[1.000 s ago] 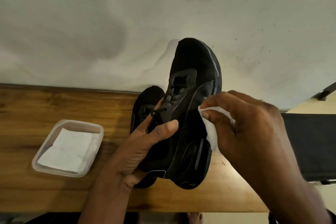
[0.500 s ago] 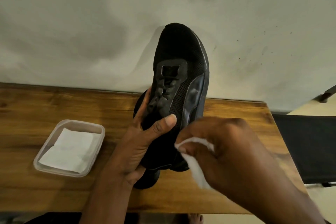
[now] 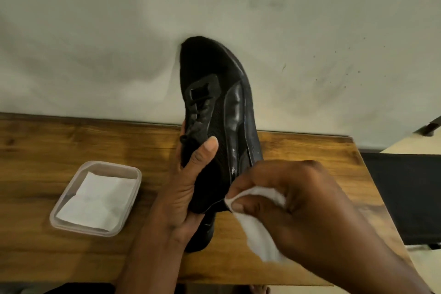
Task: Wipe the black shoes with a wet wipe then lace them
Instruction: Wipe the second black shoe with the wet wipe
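Observation:
My left hand (image 3: 183,188) grips a black shoe (image 3: 214,93) around its heel and tongue, thumb across the upper, holding it up above the wooden table (image 3: 47,145) with the toe pointing away. Wet streaks shine on its right side panel. My right hand (image 3: 293,205) pinches a white wet wipe (image 3: 257,229) against the shoe's right side near the heel. A second black shoe (image 3: 202,234) lies on the table beneath the first, mostly hidden by my left hand and the held shoe.
A clear plastic tub (image 3: 95,198) holding white wipes sits on the table's left part. A pale wall (image 3: 95,31) stands right behind the table. A dark chair or seat (image 3: 405,198) is off the table's right edge.
The held shoe has swung from leaning right to nearly straight away from me. My right hand with the wipe slid from mid-side of the shoe down toward the heel.

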